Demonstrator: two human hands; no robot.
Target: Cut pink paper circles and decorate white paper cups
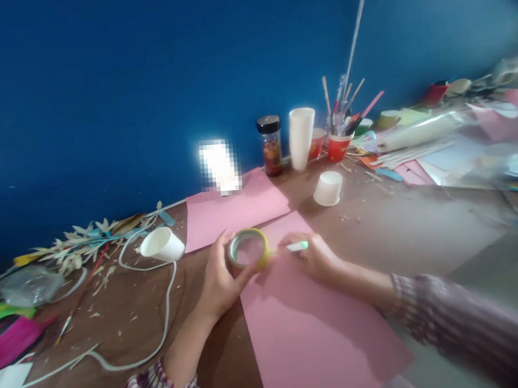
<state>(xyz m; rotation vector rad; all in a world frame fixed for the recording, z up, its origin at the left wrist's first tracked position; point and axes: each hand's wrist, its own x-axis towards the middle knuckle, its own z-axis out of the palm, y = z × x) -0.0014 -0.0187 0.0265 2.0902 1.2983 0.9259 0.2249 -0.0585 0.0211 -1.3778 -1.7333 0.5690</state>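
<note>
My left hand (pixel 224 278) grips a roll of tape (pixel 266 251) with a yellow outer side, its fingers round the left edge and the thumb along the front. The roll's hole shows pink inside it, over a long pink paper sheet (pixel 311 331). Just right of the roll, my right hand (pixel 313 258) is closed round a white pen with a pale green end (pixel 298 246). The pen's tip is blurred, so I cannot tell whether it touches the paper. Behind both hands lies a second pink sheet (pixel 237 207).
White paper cups lie at left (pixel 161 245) and stand at right (pixel 328 188). A dark-lidded jar (pixel 271 146), a tall cup stack (pixel 302 138) and a red cup of brushes (pixel 339 147) stand by the blue wall. A white cord (pixel 167 316) loops at left; papers (pixel 454 158) pile up at right.
</note>
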